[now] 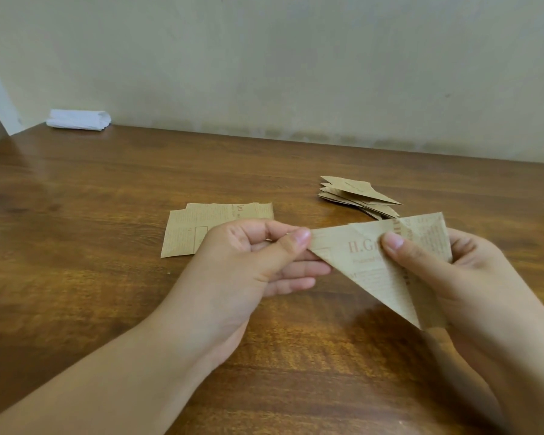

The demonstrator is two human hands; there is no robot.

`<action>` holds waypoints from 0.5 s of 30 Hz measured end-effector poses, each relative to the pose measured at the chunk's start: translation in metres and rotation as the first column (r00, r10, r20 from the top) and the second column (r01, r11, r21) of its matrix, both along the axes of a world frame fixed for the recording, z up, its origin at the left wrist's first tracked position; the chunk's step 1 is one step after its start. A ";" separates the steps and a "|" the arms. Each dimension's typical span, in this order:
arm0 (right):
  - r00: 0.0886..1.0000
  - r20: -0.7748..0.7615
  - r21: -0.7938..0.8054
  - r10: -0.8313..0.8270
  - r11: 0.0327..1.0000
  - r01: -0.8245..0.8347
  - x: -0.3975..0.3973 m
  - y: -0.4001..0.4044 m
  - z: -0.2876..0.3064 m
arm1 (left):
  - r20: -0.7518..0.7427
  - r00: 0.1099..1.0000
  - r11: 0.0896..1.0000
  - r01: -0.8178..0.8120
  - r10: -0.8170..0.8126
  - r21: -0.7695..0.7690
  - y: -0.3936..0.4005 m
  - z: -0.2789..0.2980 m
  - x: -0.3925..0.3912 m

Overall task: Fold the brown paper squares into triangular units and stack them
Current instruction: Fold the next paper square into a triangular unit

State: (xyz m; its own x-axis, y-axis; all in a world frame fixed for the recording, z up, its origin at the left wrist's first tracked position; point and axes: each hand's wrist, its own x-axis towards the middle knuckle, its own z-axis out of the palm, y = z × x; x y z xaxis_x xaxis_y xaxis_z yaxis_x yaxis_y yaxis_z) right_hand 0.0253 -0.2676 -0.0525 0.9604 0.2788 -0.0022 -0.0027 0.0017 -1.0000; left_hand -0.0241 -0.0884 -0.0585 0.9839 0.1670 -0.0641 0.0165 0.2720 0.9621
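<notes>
A wooden table by a plain wall, folding in progress.

The left hand pinches one corner of a half-folded brown paper, the right hand grips its other side, above the table. Finished triangles are stacked behind; flat squares still wait. A white paper roll lies far off, blocking nothing.

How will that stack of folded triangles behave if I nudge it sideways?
The stack of folded triangles would probably fan out rather than slide as one: its layers already lie offset, tips pointing different ways. It looks very light, being thin paper, so a slight push should move it. The wooden table looks smooth and glossy, so little grip.
</notes>
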 end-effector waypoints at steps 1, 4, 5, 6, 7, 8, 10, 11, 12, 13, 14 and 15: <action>1.000 0.001 -0.005 0.003 1.000 -0.003 0.000 0.000 0.000 | -0.001 1.000 1.000 -0.002 0.002 0.000 0.000 0.000 0.000; 1.000 0.000 -0.006 0.009 1.000 -0.009 0.000 0.001 0.001 | -0.007 1.000 1.000 -0.015 0.015 -0.018 0.000 -0.001 0.000; 1.000 -0.001 -0.002 0.010 1.000 -0.010 0.000 0.001 0.001 | -0.015 1.000 1.000 -0.017 0.017 -0.026 0.001 -0.001 0.000; 1.000 -0.001 -0.004 0.012 1.000 -0.012 0.000 0.001 0.001 | -0.025 1.000 0.999 -0.015 0.014 -0.035 0.001 -0.001 0.000; 1.000 -0.001 -0.008 0.016 1.000 -0.016 -0.001 0.002 0.002 | -0.036 0.999 0.999 -0.016 0.015 -0.042 0.002 -0.002 0.000; 1.000 0.000 -0.013 0.019 1.000 -0.019 -0.001 0.002 0.002 | -0.049 0.999 0.999 -0.021 0.018 -0.047 0.002 -0.002 0.001; 1.000 0.005 -0.028 0.020 0.999 -0.020 -0.001 0.002 0.001 | -0.069 0.997 0.999 -0.043 0.042 -0.023 0.002 -0.003 0.001; 1.000 0.006 -0.044 0.020 0.999 -0.019 -0.001 0.002 0.001 | -0.072 0.995 0.998 -0.061 0.062 0.009 0.001 -0.004 0.002; 1.000 0.001 -0.063 0.021 0.998 -0.021 0.000 0.001 0.001 | -0.069 0.994 0.996 -0.080 0.084 0.049 0.000 -0.004 0.002; 1.000 -0.011 -0.077 0.026 0.997 -0.027 0.001 0.001 0.000 | -0.062 0.993 0.991 -0.097 0.103 0.091 -0.002 -0.004 0.002; 0.999 -0.028 -0.086 0.035 0.996 -0.037 0.002 0.000 0.000 | -0.054 0.992 0.986 -0.107 0.115 0.125 -0.003 -0.003 0.002; 0.998 -0.047 -0.095 0.051 0.994 -0.055 0.003 0.000 -0.001 | -0.045 0.993 0.982 -0.104 0.112 0.155 -0.003 -0.003 0.003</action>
